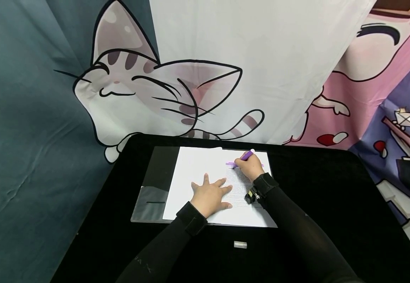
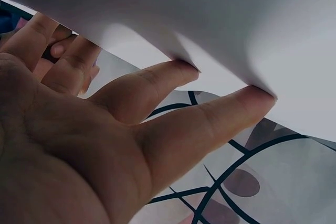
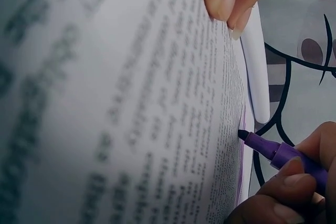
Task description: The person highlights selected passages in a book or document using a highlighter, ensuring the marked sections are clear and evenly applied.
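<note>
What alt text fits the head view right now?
The right hand holds a purple marker at a printed page, just below purple lines near its top; the left hand lies spread over the paper. A small silvery object lies nearer the viewer on the black table.

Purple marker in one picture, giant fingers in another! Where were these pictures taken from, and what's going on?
There's no robot here, just a person using two bare hands. The wide picture comes from a camera worn on the head, looking forward and down. The two close-ups were taken from the wrists, so the fingers look huge.

On the black table lie white papers, one of them a page of printed text. The right hand holds the purple marker, with its tip down at the page, near some purple lines. The left hand rests on the papers with its fingers spread. Nearer the person lies a small silvery thing; I can't tell what it is.
</note>
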{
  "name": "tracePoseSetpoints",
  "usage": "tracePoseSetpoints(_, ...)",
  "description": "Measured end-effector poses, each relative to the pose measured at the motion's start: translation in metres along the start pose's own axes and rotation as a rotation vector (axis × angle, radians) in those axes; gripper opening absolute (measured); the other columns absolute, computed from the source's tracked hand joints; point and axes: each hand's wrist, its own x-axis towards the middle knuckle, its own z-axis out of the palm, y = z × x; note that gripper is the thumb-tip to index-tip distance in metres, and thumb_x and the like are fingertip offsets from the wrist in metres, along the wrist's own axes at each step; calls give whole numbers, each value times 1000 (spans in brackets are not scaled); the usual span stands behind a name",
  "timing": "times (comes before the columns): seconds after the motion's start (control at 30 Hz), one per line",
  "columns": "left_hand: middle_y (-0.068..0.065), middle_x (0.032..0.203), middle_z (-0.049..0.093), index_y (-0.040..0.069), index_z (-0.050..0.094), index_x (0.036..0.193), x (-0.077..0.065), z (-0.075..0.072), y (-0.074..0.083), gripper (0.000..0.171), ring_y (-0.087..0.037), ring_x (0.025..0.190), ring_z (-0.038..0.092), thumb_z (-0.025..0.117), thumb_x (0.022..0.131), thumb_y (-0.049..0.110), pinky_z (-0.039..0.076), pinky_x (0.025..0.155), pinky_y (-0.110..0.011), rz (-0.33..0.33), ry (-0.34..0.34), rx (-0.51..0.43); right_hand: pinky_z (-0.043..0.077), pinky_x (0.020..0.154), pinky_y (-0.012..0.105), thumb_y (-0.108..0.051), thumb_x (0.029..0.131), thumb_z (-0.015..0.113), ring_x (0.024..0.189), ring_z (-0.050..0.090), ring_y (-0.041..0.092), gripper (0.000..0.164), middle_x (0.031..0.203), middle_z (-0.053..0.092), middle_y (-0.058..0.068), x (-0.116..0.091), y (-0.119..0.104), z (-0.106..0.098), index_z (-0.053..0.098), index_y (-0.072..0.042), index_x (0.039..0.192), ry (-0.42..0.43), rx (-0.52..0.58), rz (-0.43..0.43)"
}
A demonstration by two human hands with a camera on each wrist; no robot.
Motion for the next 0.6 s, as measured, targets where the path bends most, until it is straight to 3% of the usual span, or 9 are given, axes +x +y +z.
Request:
tracePoseSetpoints(0.17, 10, 180, 51, 46, 61, 163, -9, -17, 4, 69, -60, 163, 45, 75, 100, 71, 49, 111, -90, -7, -27, -2, 44, 58, 35, -18, 93, 78, 70, 55, 21, 24, 76, 62, 0, 10, 13, 1, 60, -16, 76, 22, -48, 3)
tracePoseSetpoints(0.37, 12, 180, 49, 49, 61, 162, -1, -6, 1, 72, -62, 163, 44, 74, 97, 76, 48, 109, -93, -2, -11, -4, 43, 63, 36, -19, 94, 79, 75, 55, 24, 22, 82, 61, 2, 11, 15, 0, 62, -15, 80, 15, -52, 11)
tracePoseSetpoints(0.47, 13, 180, 49, 50, 60, 162, 2, -1, 0, 73, -63, 162, 44, 74, 96, 77, 47, 107, -95, 5, 0, -2, 42, 61, 36, -19, 92, 79, 74, 54, 23, 20, 82, 60, 2, 21, 27, 0, 63, -16, 80, 5, -57, -18)
tracePoseSetpoints(0.6, 12, 180, 49, 49, 61, 162, -1, -6, 1, 73, -63, 163, 43, 75, 96, 75, 47, 108, -94, -1, -13, -13, 44, 56, 32, -20, 90, 79, 67, 56, 19, 18, 76, 62, -2, 33, 41, -2, 65, -18, 80, -32, -58, -56)
